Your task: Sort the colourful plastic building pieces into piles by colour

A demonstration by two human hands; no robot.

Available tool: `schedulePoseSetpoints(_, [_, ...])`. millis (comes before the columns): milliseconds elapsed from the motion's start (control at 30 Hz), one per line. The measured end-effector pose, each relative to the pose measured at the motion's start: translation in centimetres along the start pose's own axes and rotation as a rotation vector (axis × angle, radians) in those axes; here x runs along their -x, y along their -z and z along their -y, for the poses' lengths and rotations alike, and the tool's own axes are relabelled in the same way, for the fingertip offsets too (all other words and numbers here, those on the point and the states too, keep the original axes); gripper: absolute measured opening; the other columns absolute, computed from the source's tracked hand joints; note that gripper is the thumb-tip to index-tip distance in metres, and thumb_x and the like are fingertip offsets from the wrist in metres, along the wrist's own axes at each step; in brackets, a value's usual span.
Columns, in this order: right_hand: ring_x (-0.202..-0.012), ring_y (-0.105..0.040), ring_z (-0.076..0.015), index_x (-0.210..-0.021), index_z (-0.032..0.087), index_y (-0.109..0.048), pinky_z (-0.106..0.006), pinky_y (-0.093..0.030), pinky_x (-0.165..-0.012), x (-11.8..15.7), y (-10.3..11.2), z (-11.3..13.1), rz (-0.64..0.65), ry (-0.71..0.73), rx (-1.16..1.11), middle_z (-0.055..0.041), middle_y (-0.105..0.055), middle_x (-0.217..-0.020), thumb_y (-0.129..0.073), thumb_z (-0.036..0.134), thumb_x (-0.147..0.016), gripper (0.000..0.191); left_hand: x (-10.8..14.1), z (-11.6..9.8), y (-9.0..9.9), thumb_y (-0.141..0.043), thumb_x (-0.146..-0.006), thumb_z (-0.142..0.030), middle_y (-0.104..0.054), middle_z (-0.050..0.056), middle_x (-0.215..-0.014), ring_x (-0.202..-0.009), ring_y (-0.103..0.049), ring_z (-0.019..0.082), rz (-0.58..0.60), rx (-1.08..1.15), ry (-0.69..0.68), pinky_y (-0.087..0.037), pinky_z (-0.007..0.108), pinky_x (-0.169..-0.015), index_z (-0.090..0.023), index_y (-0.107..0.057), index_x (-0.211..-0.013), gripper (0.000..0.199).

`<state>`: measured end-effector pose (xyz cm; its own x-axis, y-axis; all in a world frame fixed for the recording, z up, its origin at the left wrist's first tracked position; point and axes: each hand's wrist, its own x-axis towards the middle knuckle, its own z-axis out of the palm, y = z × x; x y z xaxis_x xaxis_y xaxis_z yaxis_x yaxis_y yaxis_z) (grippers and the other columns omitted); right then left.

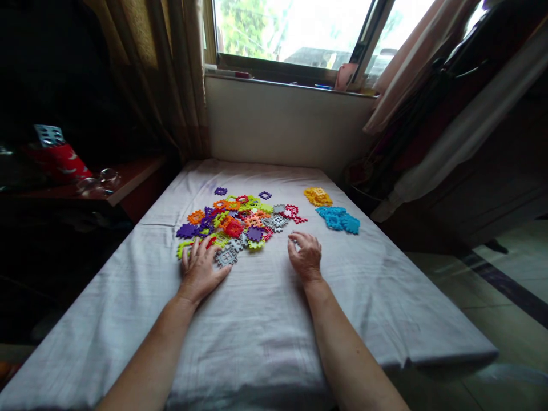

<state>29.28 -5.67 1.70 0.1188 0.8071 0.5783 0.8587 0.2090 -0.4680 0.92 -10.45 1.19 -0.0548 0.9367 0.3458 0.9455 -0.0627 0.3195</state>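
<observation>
A heap of flat plastic interlocking pieces with notched edges, in purple, orange, green, red and grey, lies on the cloth-covered table. My left hand rests at its near left edge, fingers spread over green and red pieces. Beside its thumb is a grey interlocking piece. To the right of the heap, my right hand is low over the cloth, its fingers curled toward the thumb. A small greyish patch shows between them, too unclear to name. Farther right lie a yellow group of pieces and a blue group.
Two purple pieces, one left and one right, lie behind the heap. A pale cloth covers the table, which meets the wall below a window. At left, a side table holds a red patterned container; clothes hang at right.
</observation>
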Motion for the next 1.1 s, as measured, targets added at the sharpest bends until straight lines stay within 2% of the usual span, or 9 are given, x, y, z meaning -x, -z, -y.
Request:
schedulePoseSetpoints(167, [-0.096,-0.065,-0.0209,-0.096,0.023,-0.072,-0.033,-0.045,-0.089,1.5,-0.8,4.3,0.2,0.246,-0.119,-0.0055,-0.075,-0.1,-0.054,0.022,-0.09,0.019,0.0,-0.1,0.1,-0.069,-0.076,-0.045,-0.05,0.011,-0.151,-0.147,-0.032,0.037,-0.01,0.057,-0.103,-0.021,0.062,-0.118,-0.026,-0.064,-0.12,0.048])
schedulePoseSetpoints(300, [-0.09,-0.068,-0.0197,-0.1,0.022,-0.071,-0.032,-0.049,-0.086,2.3,-1.2,6.1,0.305,0.298,-0.248,-0.0056,-0.076,-0.094,-0.054,0.027,-0.092,0.019,0.0,-0.4,0.1,-0.067,-0.081,-0.045,-0.052,0.01,-0.149,-0.146,-0.034,0.033,-0.067,0.128,-0.248,-0.023,0.057,-0.12,-0.028,-0.061,-0.128,0.05])
schedulePoseSetpoints(400, [-0.085,-0.069,-0.0173,-0.107,0.023,-0.069,-0.03,-0.052,-0.085,2.8,-1.4,6.9,0.324,0.211,-0.397,-0.0041,-0.076,-0.093,-0.056,0.03,-0.09,0.022,0.1,-1.0,0.1,-0.067,-0.083,-0.044,-0.054,0.009,-0.147,-0.146,-0.036,0.031,-0.075,0.162,-0.293,-0.025,0.055,-0.12,-0.029,-0.058,-0.131,0.051])
schedulePoseSetpoints(567, [-0.066,-0.068,-0.0141,-0.108,0.024,-0.066,-0.025,-0.053,-0.066,2.8,-1.7,7.4,0.364,-0.026,-0.658,0.0012,-0.075,-0.081,-0.058,0.036,-0.084,0.028,0.1,-2.3,-0.2,-0.065,-0.085,-0.047,-0.055,0.009,-0.146,-0.145,-0.038,0.031,-0.081,0.205,-0.324,-0.027,0.054,-0.119,-0.029,-0.057,-0.132,0.051])
schedulePoseSetpoints(633, [-0.064,-0.067,-0.014,-0.106,0.024,-0.067,-0.025,-0.053,-0.064,2.1,-1.4,6.7,0.324,-0.063,-0.687,0.0011,-0.075,-0.079,-0.057,0.037,-0.083,0.028,0.0,-2.6,-0.4,-0.063,-0.086,-0.048,-0.055,0.01,-0.147,-0.144,-0.039,0.03,-0.093,0.209,-0.323,-0.027,0.052,-0.12,-0.027,-0.053,-0.136,0.055])
schedulePoseSetpoints(733, [-0.067,-0.068,-0.0156,-0.103,0.023,-0.069,-0.026,-0.053,-0.067,0.2,-0.4,3.6,0.149,-0.185,-0.578,-0.0015,-0.076,-0.082,-0.055,0.039,-0.082,0.03,-0.2,-2.4,-0.8,-0.062,-0.086,-0.049,-0.054,0.012,-0.147,-0.144,-0.04,0.031,-0.103,0.17,-0.251,-0.025,0.053,-0.12,-0.024,-0.049,-0.142,0.062])
schedulePoseSetpoints(800, [-0.071,-0.069,-0.0177,-0.103,0.021,-0.071,-0.028,-0.053,-0.071,-1.1,0.7,0.7,0.029,-0.32,-0.424,-0.0037,-0.077,-0.083,-0.055,0.039,-0.08,0.033,-0.3,-2.1,-1.0,-0.061,-0.086,-0.046,-0.055,0.01,-0.146,-0.143,-0.039,0.032,-0.1,0.123,-0.183,-0.024,0.055,-0.119,-0.027,-0.057,-0.135,0.053])
schedulePoseSetpoints(900, [-0.073,-0.068,-0.0201,-0.1,0.02,-0.074,-0.029,-0.051,-0.068,-2.4,2.2,-3.3,-0.048,-0.484,-0.216,-0.0045,-0.076,-0.08,-0.054,0.04,-0.078,0.035,-0.5,-2.0,-1.2,-0.058,-0.087,-0.042,-0.055,0.007,-0.147,-0.143,-0.039,0.033,-0.075,0.052,-0.133,-0.024,0.059,-0.118,-0.031,-0.068,-0.121,0.036])
schedulePoseSetpoints(1100, [-0.072,-0.065,-0.0208,-0.096,0.022,-0.076,-0.03,-0.049,-0.069,-2.4,2.2,-6.2,0.018,-0.529,-0.077,-0.0045,-0.073,-0.078,-0.055,0.039,-0.078,0.033,-0.6,-3.2,-1.1,-0.059,-0.086,-0.04,-0.047,0.011,-0.153,-0.146,-0.032,0.037,-0.012,-0.056,-0.124,-0.02,0.063,-0.118,-0.029,-0.069,-0.122,0.039])
